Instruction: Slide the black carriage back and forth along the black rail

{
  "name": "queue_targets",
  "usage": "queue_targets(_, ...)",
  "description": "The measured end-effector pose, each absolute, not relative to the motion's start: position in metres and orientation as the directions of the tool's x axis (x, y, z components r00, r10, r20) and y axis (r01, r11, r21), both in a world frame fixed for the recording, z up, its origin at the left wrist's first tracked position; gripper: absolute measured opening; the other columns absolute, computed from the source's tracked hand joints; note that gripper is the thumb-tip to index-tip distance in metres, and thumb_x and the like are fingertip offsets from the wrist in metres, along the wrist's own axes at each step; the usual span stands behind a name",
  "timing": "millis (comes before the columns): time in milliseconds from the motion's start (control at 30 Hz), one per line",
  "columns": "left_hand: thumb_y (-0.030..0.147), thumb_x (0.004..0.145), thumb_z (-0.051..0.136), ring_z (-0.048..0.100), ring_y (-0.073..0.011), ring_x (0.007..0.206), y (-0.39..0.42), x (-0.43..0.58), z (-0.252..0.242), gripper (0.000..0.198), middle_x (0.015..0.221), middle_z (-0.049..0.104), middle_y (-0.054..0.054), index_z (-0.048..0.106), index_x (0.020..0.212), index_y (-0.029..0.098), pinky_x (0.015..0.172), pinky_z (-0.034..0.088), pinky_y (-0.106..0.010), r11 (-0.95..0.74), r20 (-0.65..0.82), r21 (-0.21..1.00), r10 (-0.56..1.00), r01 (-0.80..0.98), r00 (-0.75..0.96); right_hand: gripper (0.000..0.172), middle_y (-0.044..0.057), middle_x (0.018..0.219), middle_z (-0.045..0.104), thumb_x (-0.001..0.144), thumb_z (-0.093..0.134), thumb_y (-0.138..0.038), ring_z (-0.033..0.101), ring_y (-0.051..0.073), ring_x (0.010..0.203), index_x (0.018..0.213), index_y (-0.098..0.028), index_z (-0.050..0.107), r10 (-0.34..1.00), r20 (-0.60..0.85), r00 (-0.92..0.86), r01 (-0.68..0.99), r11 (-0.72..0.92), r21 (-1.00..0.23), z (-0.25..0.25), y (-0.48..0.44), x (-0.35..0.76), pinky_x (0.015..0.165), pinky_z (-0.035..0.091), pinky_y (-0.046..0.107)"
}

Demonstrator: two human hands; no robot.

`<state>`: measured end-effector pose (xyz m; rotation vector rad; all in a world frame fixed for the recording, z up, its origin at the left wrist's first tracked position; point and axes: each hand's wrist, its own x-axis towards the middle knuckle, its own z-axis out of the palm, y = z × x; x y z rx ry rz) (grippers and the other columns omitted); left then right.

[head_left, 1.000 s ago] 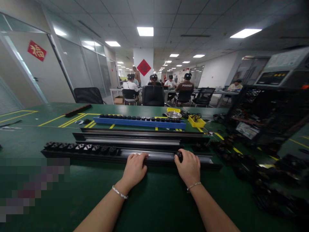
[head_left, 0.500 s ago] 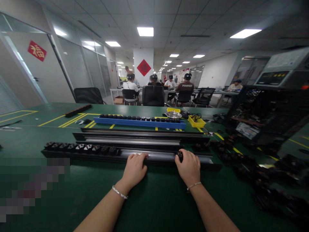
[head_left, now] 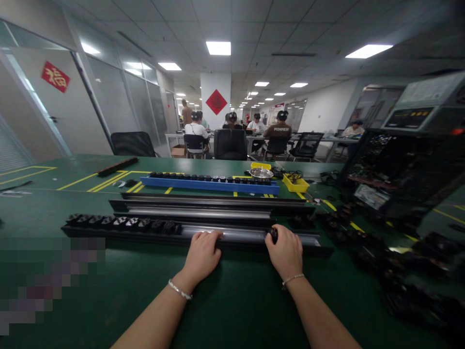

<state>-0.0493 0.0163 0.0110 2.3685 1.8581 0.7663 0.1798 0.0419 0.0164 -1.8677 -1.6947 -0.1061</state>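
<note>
A long black rail with a grey channel (head_left: 238, 234) lies across the green table in front of me. Its left part carries a row of several small black blocks (head_left: 119, 221). My left hand (head_left: 202, 253) is closed over the rail's near edge, around its middle, with the thumb low on the front side. Toward the rail's right end, my right hand (head_left: 286, 251) pinches a small black part (head_left: 272, 234) at the channel. My fingers cover much of that part.
Behind lie more empty black rails (head_left: 198, 212) and a blue rail (head_left: 210, 184) filled with black blocks. A metal bowl (head_left: 261, 173) and yellow tray (head_left: 296, 183) stand beyond. Loose black parts (head_left: 337, 223) and an open equipment rack (head_left: 378, 165) occupy the right. People (head_left: 281, 127) sit farther back.
My right hand has shifted slightly to the right along the rail with the small black part. My left hand stays in place.
</note>
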Motion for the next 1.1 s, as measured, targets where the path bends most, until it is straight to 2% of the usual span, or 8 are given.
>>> queue_targets(200, 0.010, 0.069, 0.046, 0.056, -0.0193, 0.096, 0.0166, -0.0495, 0.0116, 0.040, 0.099, 0.066, -0.003, 0.054, 0.107, 0.022, 0.094, 0.030, -0.037, -0.290, 0.358, 0.327, 0.919, 0.900, 0.166, 0.029, 0.008, 0.106, 0.063, 0.080, 0.042, -0.030, 0.051, 0.023, 0.105, 0.102, -0.019, 0.057, 0.874, 0.436, 0.216, 0.917, -0.028, -0.398, 0.0181, 0.0404, 0.1816, 0.100, 0.023, 0.044)
queue_targets(600, 0.010, 0.070, 0.045, 0.056, -0.0190, 0.097, 0.0159, -0.0488, 0.0134, 0.040, 0.099, 0.065, -0.002, 0.053, 0.106, 0.023, 0.094, 0.030, -0.037, -0.281, 0.350, 0.340, 0.924, 0.897, 0.156, 0.029, 0.007, 0.105, 0.063, 0.079, 0.042, -0.030, 0.051, 0.023, 0.104, 0.101, -0.019, 0.056, 0.882, 0.419, 0.215, 0.915, -0.031, -0.403, 0.0184, 0.0416, 0.1831, 0.099, 0.022, 0.043)
queue_targets(967, 0.011, 0.070, 0.045, 0.056, -0.0191, 0.098, 0.0155, -0.0493, 0.0129, 0.040, 0.100, 0.066, -0.002, 0.054, 0.107, 0.023, 0.095, 0.031, -0.038, -0.283, 0.343, 0.340, 0.925, 0.897, 0.162, 0.028, 0.008, 0.096, 0.063, 0.078, 0.042, -0.027, 0.053, 0.022, 0.096, 0.101, -0.017, 0.055, 0.871, 0.439, 0.220, 0.928, -0.048, -0.369, 0.0163, 0.0439, 0.1863, 0.092, 0.030, 0.038)
queue_targets(1100, 0.011, 0.069, 0.046, 0.051, -0.0205, 0.110, 0.0157, -0.0495, 0.0113, 0.043, 0.115, 0.061, -0.004, 0.053, 0.110, 0.023, 0.097, 0.032, -0.039, -0.291, 0.392, 0.338, 0.908, 0.895, 0.147, 0.027, 0.009, 0.100, 0.063, 0.077, 0.042, -0.028, 0.052, 0.022, 0.098, 0.099, -0.017, 0.055, 0.864, 0.456, 0.212, 0.924, -0.026, -0.381, 0.0147, 0.0453, 0.1898, 0.089, 0.032, 0.036)
